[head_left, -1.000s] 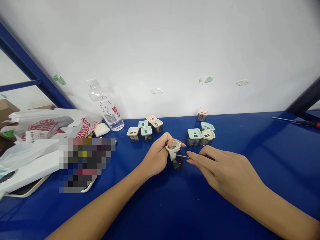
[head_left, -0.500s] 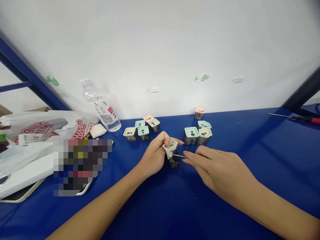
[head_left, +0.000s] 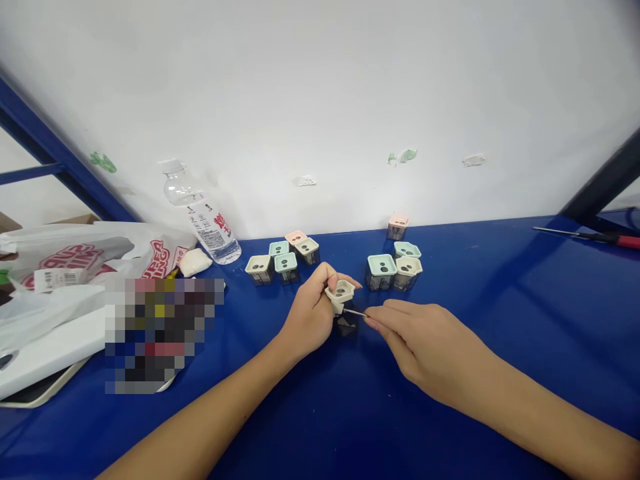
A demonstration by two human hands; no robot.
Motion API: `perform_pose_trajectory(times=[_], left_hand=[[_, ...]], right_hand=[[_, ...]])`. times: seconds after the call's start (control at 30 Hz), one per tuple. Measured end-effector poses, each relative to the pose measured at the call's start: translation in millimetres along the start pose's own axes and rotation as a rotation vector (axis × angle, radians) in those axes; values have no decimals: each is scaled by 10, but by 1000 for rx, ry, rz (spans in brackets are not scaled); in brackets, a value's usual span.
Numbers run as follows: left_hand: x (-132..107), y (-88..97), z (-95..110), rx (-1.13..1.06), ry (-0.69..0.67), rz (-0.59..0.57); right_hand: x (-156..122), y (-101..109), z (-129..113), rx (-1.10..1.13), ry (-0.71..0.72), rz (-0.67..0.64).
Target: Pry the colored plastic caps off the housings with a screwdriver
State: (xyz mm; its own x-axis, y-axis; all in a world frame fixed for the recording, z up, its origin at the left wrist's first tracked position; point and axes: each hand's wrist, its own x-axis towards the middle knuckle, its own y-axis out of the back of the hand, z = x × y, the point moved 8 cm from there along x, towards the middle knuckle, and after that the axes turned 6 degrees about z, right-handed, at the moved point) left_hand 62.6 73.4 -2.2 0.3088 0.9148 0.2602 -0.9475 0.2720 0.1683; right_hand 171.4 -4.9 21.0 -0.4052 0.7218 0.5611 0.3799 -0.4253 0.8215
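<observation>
My left hand (head_left: pixel 310 310) is closed round a small cream-topped sharpener (head_left: pixel 341 293), held just above the blue table (head_left: pixel 500 287). A dark clear box part (head_left: pixel 346 325) sits under it. My right hand (head_left: pixel 425 347) pinches a thin metal tool (head_left: pixel 354 312) whose tip touches the sharpener's side. Behind my hands stand two groups of the same little sharpeners: one group at the left (head_left: pixel 283 260) with cream, mint and pink tops, another at the right (head_left: pixel 395 267), and a single pink one (head_left: pixel 397 227) by the wall.
A plastic water bottle (head_left: pixel 203 217) leans against the white wall. White shopping bags (head_left: pixel 75 260) and a white tray lie at the left with a blurred patch. A red-handled screwdriver (head_left: pixel 595 237) lies at the far right. Blue frame bars rise at both sides.
Both hands and the sharpener have shifted slightly left and nearer together; the view has drifted a little. The grips are the same.
</observation>
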Motion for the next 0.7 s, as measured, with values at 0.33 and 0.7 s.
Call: perform_pose_trajectory(times=[0.33,0.7], left_hand=[[-36,5,-27,-114,133,65],[-16,39,-70,-147,183,65]], right_hand=[[-96,131,-268,-336,273,288],[-9,175,-317,-399,262,379]])
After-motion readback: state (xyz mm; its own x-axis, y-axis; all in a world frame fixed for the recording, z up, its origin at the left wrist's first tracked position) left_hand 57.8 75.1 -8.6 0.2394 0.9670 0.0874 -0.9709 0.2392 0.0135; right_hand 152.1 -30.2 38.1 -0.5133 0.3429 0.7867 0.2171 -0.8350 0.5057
